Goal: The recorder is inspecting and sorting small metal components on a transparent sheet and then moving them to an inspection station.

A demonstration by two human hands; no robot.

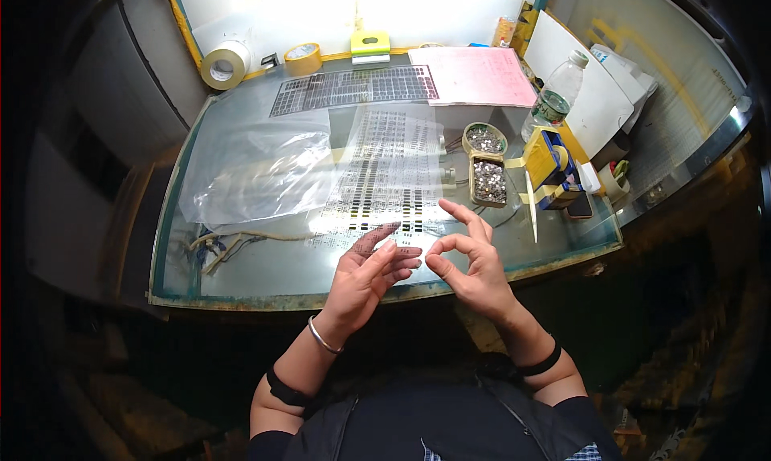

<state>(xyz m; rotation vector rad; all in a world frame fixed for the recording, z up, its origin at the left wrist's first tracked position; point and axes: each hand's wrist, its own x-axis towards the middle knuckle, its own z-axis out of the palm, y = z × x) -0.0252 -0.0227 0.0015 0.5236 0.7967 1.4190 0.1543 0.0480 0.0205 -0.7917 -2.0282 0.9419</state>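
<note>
My left hand [353, 291] holds the near edge of a clear film sheet [384, 160] printed with rows of small black marks. Its thumb lies on top, and the other fingers show through the film from beneath. Just right of that edge is my right hand [480, 278], thumb and index fingertip pinched together and the other fingers raised. Whatever may be in that pinch is too small to make out. Beyond the right hand stand a round tin [485, 140] and a rectangular tin [489, 180], both filled with small silvery pieces.
A clear plastic bag [261, 168] lies left of the film. Behind are a dark grid sheet [353, 90], pink paper [474, 75] and tape rolls [303, 59]. A plastic bottle [562, 83], tape dispenser [544, 160] and white pointed stick [531, 208] occupy the right. Cord [265, 235] lies front left.
</note>
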